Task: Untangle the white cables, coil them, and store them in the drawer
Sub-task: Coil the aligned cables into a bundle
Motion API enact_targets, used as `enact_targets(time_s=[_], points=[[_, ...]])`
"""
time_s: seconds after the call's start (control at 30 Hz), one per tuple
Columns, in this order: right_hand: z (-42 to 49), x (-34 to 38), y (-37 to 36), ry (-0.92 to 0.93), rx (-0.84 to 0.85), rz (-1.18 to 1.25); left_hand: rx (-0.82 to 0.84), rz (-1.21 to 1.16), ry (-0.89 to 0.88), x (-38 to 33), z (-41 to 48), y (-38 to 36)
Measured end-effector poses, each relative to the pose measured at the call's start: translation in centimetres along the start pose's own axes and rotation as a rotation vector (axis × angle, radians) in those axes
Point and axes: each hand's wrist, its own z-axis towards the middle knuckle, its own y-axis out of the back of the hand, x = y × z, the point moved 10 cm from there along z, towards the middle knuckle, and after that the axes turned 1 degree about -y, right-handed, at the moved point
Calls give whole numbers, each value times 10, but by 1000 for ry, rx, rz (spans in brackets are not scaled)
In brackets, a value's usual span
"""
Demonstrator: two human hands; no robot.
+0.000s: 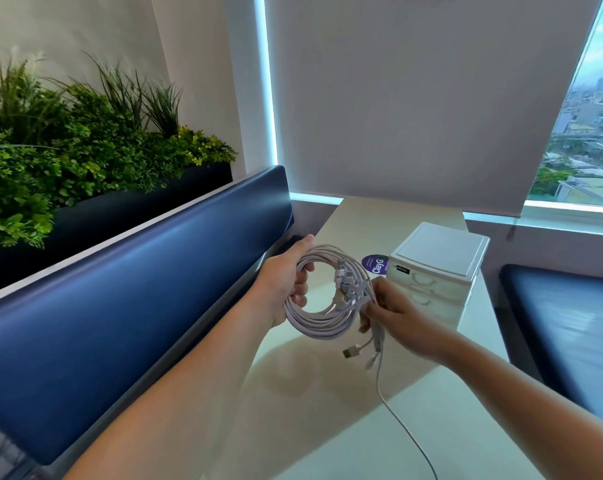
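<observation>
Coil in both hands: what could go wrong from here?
A tail trails from the coil down out of view; it could snag or drag loops loose. Plugs dangle below the right hand, so ends may re-tangle. The drawers look closed and the left hand also grips the coil; freeing a hand may spring it.

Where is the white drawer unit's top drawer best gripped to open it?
Likely by the arched handle centred on the top drawer front, fingers hooked under from the near side, since that face points toward the person.

Loose cable tail [407, 434] off bottom edge; purple sticker [376, 263] half behind the coil [314, 328].
</observation>
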Motion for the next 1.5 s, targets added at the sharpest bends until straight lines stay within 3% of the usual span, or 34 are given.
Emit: enact_targets(time_s=[0.17,0.37,0.57,0.8,0.97,1.1,1.27,1.5], points=[[5,0,2,-188,66,453,49,93,-30,-3,-1,-7],[9,12,0,-112,153,287,58,135,-27,-6,-3,-9],[8,23,11,41,-32,56,3,92,-57,-15,-2,-5],[-15,28,-12,104,49,232,-89,-103,-10,-7,-2,-5],[-14,43,-13,123,-192,316,-169,-252,10,9,0,-13],[-8,32,4,55,-420,218,-235,-384,-15,18,-3,-19],[-3,32,16,42,-413,142,30,-345,-78,17,-6,-34],[-5,35,15,75,-198,-59,312,71,27,13,-7,-34]])
